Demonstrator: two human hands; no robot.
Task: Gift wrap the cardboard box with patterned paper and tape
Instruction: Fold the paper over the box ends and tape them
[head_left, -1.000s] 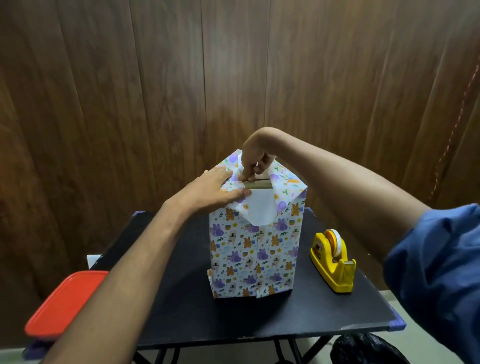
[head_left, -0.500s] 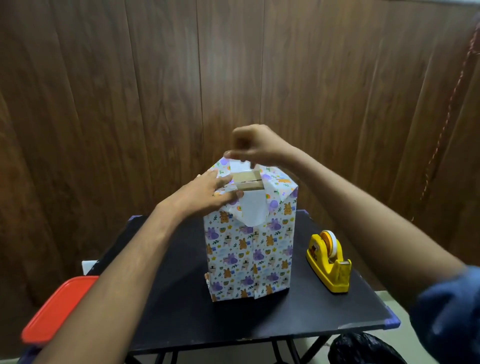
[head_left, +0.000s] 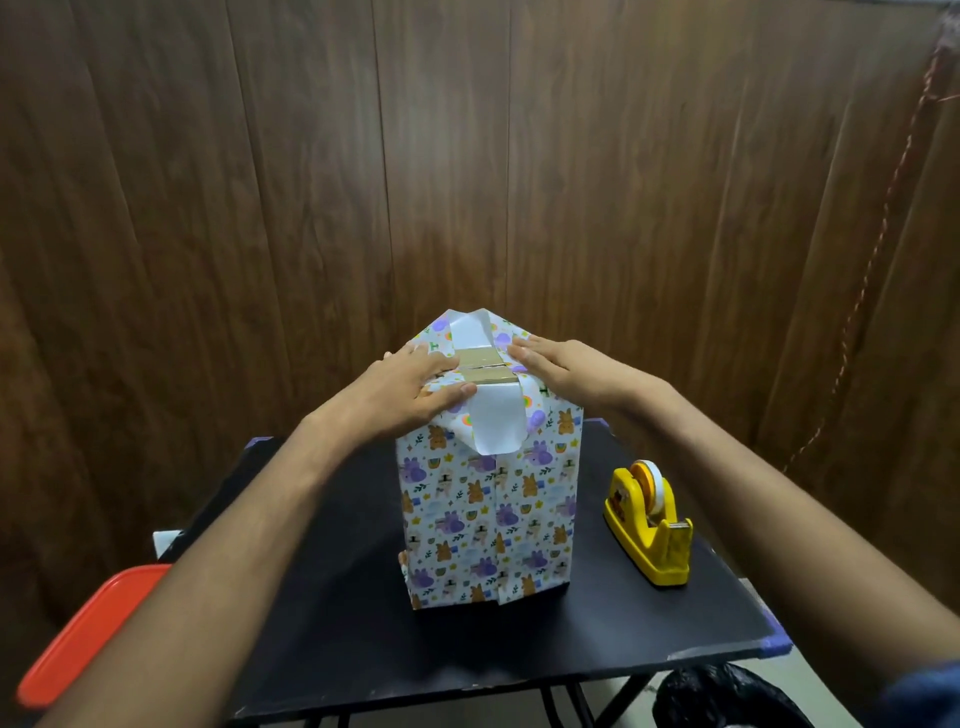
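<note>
A tall box wrapped in animal-patterned paper (head_left: 488, 525) stands upright on the black table (head_left: 332, 639). At its top a strip of bare cardboard (head_left: 480, 367) shows between folded paper flaps. One white-backed flap (head_left: 493, 421) hangs down the near face, another (head_left: 470, 332) stands up at the far side. My left hand (head_left: 413, 387) lies flat on the left top fold, fingers straight, thumb on the near edge. My right hand (head_left: 563, 371) presses flat on the right top fold.
A yellow tape dispenser (head_left: 649, 525) with a roll sits on the table right of the box. A red lid (head_left: 88, 634) juts out at the lower left. A black bag (head_left: 727, 696) lies below the table. Wood panelling stands behind.
My right hand came down from above the box top and opened flat onto the right fold. My left hand stayed on the left fold. The view shifted slightly.
</note>
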